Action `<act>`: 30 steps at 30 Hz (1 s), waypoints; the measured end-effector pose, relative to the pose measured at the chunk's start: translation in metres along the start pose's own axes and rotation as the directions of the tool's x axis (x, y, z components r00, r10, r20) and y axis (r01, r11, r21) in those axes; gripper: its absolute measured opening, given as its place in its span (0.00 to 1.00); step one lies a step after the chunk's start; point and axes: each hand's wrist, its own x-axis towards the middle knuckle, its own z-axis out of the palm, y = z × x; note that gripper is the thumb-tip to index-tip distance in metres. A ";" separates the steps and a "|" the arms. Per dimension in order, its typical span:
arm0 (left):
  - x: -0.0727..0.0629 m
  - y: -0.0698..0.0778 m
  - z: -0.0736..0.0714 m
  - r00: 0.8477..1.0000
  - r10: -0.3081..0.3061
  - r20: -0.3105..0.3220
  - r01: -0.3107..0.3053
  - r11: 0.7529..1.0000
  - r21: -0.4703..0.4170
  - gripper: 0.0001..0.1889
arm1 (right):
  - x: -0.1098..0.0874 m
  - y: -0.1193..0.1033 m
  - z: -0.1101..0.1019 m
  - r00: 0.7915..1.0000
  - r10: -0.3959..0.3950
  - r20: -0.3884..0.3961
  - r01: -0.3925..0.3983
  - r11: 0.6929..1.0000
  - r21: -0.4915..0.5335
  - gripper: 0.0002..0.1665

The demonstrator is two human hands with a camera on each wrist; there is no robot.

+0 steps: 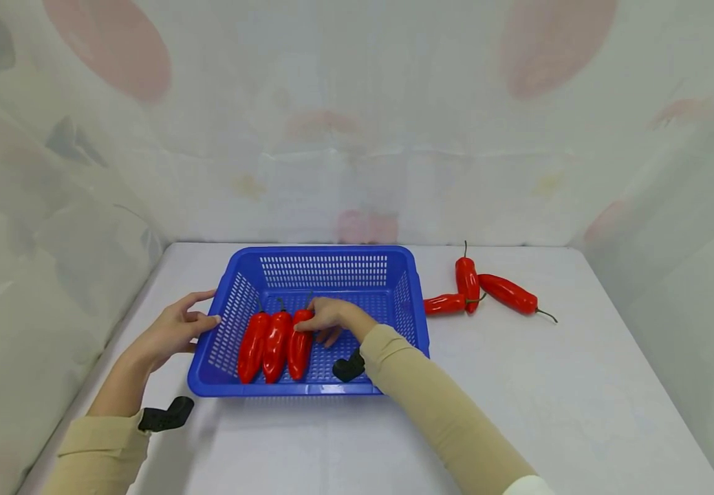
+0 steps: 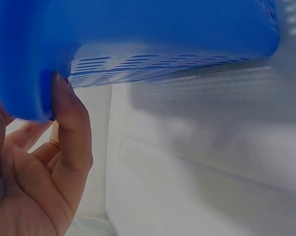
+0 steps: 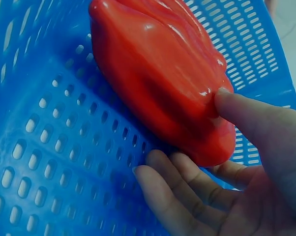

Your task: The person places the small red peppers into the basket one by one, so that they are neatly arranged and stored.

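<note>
A blue plastic basket (image 1: 326,389) with slotted walls stands on the white table. My left hand (image 1: 172,331) grips its left rim, thumb on top and fingers beneath; the left wrist view shows the fingers hooked around the rim (image 2: 20,93). Inside, in the basket's left half, three glossy red chili peppers lie side by side: the leftmost chili pepper (image 1: 253,348), the middle chili pepper (image 1: 277,349) and the rightmost chili pepper (image 1: 298,352). My right hand (image 1: 335,315) reaches in and holds the rightmost one near its stem end, thumb on its upper side (image 3: 162,73), fingers along the other side.
Right of the basket lie three more red chili peppers: one pointing at the basket wall (image 1: 445,304), one upright in view (image 1: 466,275) and one slanting right (image 1: 508,293). Patterned white curtains (image 1: 332,137) enclose the table's back and sides.
</note>
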 end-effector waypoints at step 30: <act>-0.002 0.003 0.000 1.000 0.009 0.009 -0.009 1.000 -0.006 0.38 | -0.017 -0.004 -0.017 0.998 -0.051 -0.030 0.047 0.993 -0.108 0.28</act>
